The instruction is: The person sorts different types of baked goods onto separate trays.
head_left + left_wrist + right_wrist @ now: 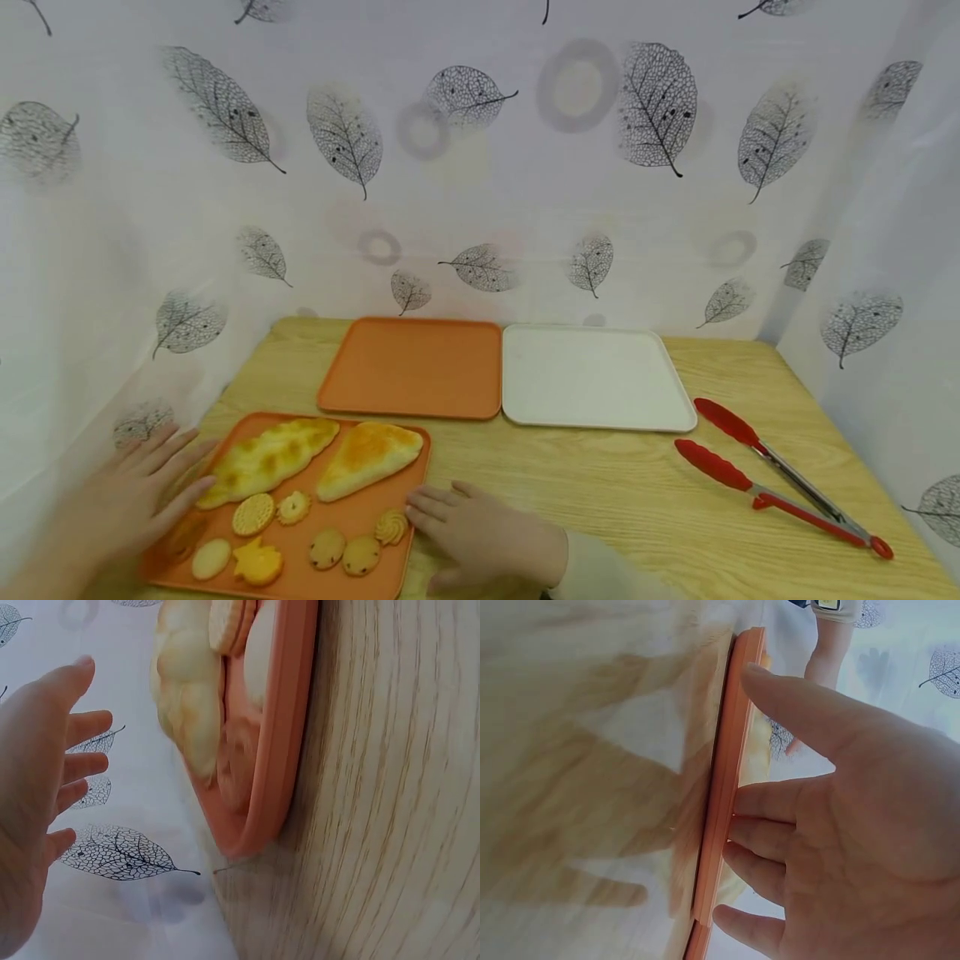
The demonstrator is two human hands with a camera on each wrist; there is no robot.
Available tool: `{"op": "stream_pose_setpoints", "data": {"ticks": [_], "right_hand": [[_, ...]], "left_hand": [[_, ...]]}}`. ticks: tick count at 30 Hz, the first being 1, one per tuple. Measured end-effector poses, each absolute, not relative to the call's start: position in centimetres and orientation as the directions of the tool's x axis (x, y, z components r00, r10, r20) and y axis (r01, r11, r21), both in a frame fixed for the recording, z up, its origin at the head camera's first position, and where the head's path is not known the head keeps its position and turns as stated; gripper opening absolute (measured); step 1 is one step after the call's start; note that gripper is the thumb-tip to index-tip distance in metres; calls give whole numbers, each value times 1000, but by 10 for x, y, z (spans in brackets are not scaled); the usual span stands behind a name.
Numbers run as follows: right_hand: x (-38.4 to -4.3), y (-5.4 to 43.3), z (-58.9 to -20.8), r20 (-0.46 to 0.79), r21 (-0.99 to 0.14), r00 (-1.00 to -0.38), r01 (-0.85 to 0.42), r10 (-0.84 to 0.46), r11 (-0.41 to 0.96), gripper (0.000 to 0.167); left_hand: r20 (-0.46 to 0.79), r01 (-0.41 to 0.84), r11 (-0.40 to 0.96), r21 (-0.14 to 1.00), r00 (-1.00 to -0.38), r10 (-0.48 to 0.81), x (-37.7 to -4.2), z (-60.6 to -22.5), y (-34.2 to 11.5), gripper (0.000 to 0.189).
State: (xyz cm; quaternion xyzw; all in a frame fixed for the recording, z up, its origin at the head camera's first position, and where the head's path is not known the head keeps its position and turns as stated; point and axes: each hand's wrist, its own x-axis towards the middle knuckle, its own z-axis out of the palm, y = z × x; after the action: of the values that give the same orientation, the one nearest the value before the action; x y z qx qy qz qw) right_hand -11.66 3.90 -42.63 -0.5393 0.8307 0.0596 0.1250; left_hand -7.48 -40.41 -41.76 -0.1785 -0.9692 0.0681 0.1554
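An orange tray [318,585] near the front left holds a long golden loaf [273,460], a triangular bread [367,462] and several small cookies, among them a round ridged cookie [253,514], a swirl cookie [391,527] and a yellow star-topped piece [258,562]. At its left side is my left hand [138,496], fingers spread; the left wrist view shows this hand [37,772] holding nothing, a gap between it and the tray. My right hand [491,533] has its straight fingertips at the tray's right edge, and in the right wrist view they touch the rim [727,772].
Behind lie another orange tray [420,367] and a white tray [592,375], side by side, both bare. Red-tipped tongs [795,492] rest spread on the wooden table [570,483] at right. Leaf-patterned white sheeting [480,192] encloses the back and sides.
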Motion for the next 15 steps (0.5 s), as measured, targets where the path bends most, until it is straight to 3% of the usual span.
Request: {"op": "stream_pose_setpoints", "data": {"ticks": [9,15], "right_hand": [[-113,74,-424,-245,-5,-401,-910,-883,415,85],[-111,96,-423,-219,-27,-403,-908,-889,419,83]], "left_hand": [[206,284,954,-101,-932,299,-71,-424,-390,49],[218,353,931,-96,-905,366,-72,-433,-376,46]]}}
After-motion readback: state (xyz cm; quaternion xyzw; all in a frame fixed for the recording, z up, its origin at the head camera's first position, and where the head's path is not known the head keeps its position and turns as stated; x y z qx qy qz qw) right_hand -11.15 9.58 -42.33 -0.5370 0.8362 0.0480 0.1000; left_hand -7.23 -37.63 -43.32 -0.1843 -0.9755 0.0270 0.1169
